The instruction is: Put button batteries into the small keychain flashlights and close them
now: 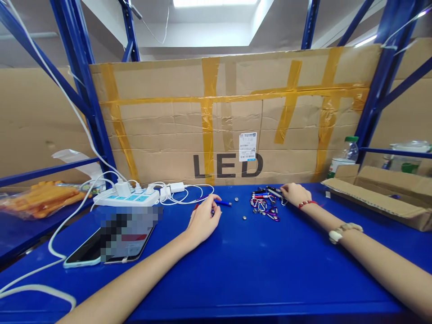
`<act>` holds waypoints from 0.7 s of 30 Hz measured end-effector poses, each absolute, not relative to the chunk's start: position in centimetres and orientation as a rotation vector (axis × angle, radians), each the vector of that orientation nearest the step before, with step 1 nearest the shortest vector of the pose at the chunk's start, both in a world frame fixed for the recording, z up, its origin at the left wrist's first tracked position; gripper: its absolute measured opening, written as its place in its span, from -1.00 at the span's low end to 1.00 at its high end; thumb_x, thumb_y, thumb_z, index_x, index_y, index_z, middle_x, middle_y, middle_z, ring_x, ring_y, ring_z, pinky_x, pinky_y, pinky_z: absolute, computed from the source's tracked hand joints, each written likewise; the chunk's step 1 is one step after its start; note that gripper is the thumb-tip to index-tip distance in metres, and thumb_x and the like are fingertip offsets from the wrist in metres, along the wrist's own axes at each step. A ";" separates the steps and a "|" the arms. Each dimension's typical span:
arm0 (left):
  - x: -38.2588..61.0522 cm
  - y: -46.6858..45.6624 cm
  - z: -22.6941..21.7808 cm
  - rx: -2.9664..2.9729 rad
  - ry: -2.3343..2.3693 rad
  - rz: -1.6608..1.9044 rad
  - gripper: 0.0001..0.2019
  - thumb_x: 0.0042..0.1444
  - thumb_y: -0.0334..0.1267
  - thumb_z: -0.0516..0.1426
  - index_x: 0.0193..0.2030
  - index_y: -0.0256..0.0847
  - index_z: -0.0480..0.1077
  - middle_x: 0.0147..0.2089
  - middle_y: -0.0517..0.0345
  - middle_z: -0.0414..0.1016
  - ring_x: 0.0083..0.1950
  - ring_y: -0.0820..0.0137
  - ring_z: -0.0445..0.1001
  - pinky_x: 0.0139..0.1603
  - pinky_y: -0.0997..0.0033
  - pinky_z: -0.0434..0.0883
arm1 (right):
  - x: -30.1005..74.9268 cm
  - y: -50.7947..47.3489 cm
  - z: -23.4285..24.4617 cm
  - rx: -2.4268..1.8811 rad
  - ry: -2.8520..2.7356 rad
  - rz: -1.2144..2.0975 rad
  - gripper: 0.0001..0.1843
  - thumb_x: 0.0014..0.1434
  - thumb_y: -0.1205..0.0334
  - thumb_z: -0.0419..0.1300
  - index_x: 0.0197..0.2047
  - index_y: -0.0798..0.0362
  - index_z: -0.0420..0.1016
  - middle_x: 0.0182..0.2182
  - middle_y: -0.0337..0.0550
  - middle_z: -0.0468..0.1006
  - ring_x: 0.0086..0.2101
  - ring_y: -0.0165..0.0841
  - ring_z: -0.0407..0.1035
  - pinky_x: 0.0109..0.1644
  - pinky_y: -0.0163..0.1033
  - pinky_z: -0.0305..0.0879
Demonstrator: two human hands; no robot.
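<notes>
My left hand [204,218] rests on the blue tabletop with its fingers curled. Something small and dark shows between thumb and fingers, too hidden to name. Just beyond the fingertips lies a slim blue pen-like stick [224,203]. My right hand [296,195] is at the right side of a pile of small metallic carabiner clips [259,205] mixed with slim red, black and silver sticks. Its fingers are bent down at a black stick [274,190]; the fingertips are partly hidden. Two small round silver pieces [244,218] lie between my hands.
Two phones [84,252] lie at the left, before a white power strip [126,198] with chargers and white cables. An open cardboard box [381,193] and a green-capped bottle [349,153] stand at right. A large cardboard sheet [162,135] and blue rack posts [381,90] bound the table.
</notes>
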State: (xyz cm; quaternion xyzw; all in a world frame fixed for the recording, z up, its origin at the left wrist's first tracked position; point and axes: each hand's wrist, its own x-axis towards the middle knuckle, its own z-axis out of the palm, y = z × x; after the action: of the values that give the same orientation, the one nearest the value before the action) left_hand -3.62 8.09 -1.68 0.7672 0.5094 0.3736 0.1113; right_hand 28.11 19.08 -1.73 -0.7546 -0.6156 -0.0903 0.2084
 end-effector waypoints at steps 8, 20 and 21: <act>-4.7 8.9 -1.5 2.504 1.774 1.015 -0.87 0.08 -0.32 0.00 -0.23 -0.18 0.32 -0.22 0.12 0.36 -0.12 0.31 0.28 -0.12 0.29 0.24 | 27.4 18.3 -1.7 -2.037 -1.771 -0.332 -0.71 0.15 0.23 0.01 -0.24 0.08 0.55 -0.25 0.04 0.46 -0.23 -0.17 0.36 -0.32 -0.21 0.19; -4.8 9.3 -2.1 2.499 1.815 0.944 -0.84 0.10 -0.32 -0.03 -0.26 -0.22 0.36 -0.18 0.07 0.35 -0.09 0.29 0.27 -0.05 0.24 0.24 | 18.7 14.2 -1.5 -0.927 -2.235 -0.722 -0.69 0.25 0.19 -0.10 -0.23 0.10 0.43 -0.28 -0.07 0.44 -0.26 -0.29 0.28 -0.19 -0.18 0.11; -4.9 9.3 -2.1 2.496 1.822 0.942 -0.84 0.10 -0.33 -0.02 -0.26 -0.22 0.36 -0.18 0.07 0.35 -0.09 0.29 0.27 -0.05 0.24 0.24 | 18.1 13.8 -1.6 -0.814 -2.308 -0.710 -0.70 0.25 0.19 -0.09 -0.22 0.10 0.43 -0.29 -0.06 0.44 -0.27 -0.30 0.28 -0.18 -0.18 0.11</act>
State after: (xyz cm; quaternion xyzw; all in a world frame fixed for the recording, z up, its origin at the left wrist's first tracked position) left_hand -4.87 9.27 -2.10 0.7718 0.5634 0.2913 -0.0448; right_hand 18.14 13.76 -1.56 -0.3056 -0.8662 -0.2663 0.2922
